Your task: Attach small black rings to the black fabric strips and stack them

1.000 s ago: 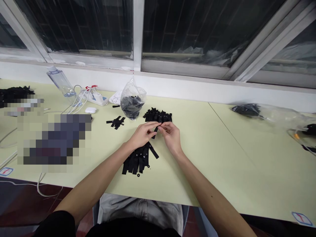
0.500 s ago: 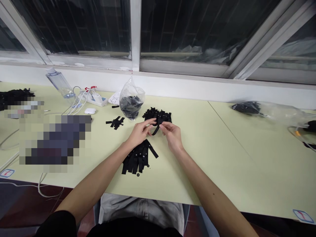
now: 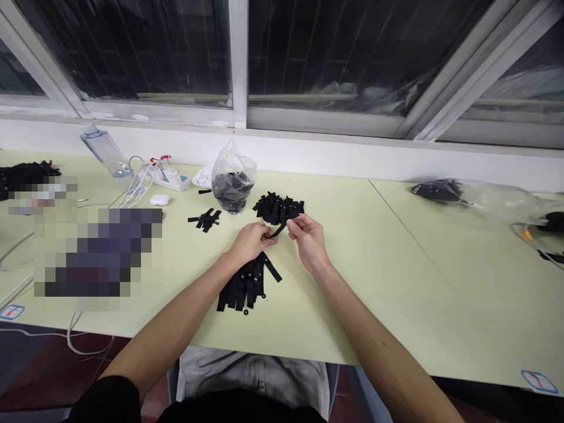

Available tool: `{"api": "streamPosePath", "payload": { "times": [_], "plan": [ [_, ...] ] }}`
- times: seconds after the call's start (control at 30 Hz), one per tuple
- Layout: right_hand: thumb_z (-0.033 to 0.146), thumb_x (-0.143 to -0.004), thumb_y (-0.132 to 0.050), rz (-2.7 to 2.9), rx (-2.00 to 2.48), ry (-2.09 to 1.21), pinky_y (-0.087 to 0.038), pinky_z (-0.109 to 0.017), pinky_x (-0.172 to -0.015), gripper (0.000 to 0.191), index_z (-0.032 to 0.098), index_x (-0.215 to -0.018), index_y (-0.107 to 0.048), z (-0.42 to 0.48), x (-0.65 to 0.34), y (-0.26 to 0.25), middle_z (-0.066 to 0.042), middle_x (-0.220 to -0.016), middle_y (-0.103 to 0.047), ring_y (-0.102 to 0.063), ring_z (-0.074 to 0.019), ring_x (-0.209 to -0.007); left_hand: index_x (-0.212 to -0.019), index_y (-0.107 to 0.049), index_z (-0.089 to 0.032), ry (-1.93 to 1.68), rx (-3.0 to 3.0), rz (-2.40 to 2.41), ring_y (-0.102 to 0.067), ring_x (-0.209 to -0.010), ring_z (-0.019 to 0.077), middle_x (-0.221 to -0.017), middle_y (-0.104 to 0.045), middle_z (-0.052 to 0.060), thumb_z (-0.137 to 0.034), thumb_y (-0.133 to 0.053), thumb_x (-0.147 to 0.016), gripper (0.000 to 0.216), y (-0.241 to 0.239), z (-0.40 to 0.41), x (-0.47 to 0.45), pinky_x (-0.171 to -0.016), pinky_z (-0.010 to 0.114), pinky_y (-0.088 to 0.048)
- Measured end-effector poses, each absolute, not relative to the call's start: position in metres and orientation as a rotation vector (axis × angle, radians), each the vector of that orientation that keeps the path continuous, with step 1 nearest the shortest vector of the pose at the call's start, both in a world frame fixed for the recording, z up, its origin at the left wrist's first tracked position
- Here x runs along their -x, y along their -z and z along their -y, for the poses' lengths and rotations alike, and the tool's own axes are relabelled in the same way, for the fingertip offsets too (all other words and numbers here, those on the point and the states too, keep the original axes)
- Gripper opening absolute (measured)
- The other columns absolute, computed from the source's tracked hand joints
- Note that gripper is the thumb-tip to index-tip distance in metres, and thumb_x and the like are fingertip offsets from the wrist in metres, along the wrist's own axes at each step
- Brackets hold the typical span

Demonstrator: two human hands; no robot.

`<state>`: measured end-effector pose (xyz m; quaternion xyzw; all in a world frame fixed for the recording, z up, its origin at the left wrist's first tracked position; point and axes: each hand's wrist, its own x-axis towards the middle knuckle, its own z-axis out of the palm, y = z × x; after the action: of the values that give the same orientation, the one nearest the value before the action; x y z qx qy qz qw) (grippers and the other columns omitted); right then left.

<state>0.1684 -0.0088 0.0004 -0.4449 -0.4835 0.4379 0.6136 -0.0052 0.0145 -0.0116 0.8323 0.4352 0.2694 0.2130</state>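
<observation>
Head view: 2 hands held 1 black strip (image 3: 279,230) between them above the tabletop (image 3: 388,282).
The left hand (image 3: 249,242) pinched the strip's lower left end in bent fingers, and the right hand (image 3: 309,239) gripped its upper right end between thumb and fingers; the strip sloped across the gap, in front of a heap of black strips (image 3: 277,205). A fanned bunch of strips (image 3: 247,285) with small white marks lay nearer the person, beside a small black ring (image 3: 245,312). A clear plastic bag (image 3: 233,187) with dark contents stood behind, left of the heap.
</observation>
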Motion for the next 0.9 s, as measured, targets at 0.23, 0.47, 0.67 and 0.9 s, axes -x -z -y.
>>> {"api": "streamPosePath", "payload": {
  "times": [0.23, 0.47, 0.67, 0.9],
  "plan": [
    [0.043, -0.073, -0.076, 1.144, 1.032, -1.033, -0.035, -0.029, -0.053, 0.028, 0.022, -0.077, -0.059, 0.008, -0.169, 0.003, 0.002, -0.064, -0.051, -0.041, -0.0116, -0.056, -0.082, -0.065, -0.017, -0.774, -2.303, -1.236, -0.059, -0.075, 0.0176, -0.082, -0.063, 0.003, -0.025, -0.071, -0.082, 0.010, 0.015, -0.017, 0.005, -0.066, 0.027, -0.041],
    [0.043, -0.073, -0.077, 1.155, 1.018, -1.057, -0.034, -0.028, -0.053, 0.028, 0.021, -0.077, -0.060, 0.007, -0.167, 0.005, 0.002, -0.064, -0.052, -0.041, -0.0113, -0.055, -0.082, -0.062, -0.018, -0.706, -2.378, -1.328, -0.061, -0.079, 0.0211, -0.084, -0.064, 0.006, -0.018, -0.062, -0.086, 0.004, 0.016, -0.014, 0.003, -0.065, 0.028, -0.041],
    [0.044, -0.072, -0.078, 1.206, 1.043, -1.019, -0.036, -0.027, -0.053, 0.028, 0.021, -0.078, -0.063, 0.008, -0.166, 0.007, 0.001, -0.066, -0.055, -0.044, -0.0117, -0.057, -0.087, -0.059, -0.019, -0.772, -2.312, -1.257, -0.063, -0.082, 0.0209, -0.087, -0.068, 0.006, -0.009, -0.049, -0.087, 0.014, 0.012, -0.010, 0.009, -0.070, 0.029, -0.044],
    [0.041, -0.075, -0.075, 1.330, 1.121, -0.900, -0.043, -0.030, -0.063, 0.025, 0.021, -0.087, -0.067, 0.012, -0.162, 0.009, -0.002, -0.076, -0.063, -0.055, -0.0162, -0.068, -0.085, -0.064, -0.019, -1.113, -1.898, -1.198, -0.068, -0.076, 0.0166, -0.081, -0.072, 0.002, -0.023, -0.060, -0.089, 0.007, 0.004, -0.013, 0.012, -0.070, 0.026, -0.049]
  ]
}}
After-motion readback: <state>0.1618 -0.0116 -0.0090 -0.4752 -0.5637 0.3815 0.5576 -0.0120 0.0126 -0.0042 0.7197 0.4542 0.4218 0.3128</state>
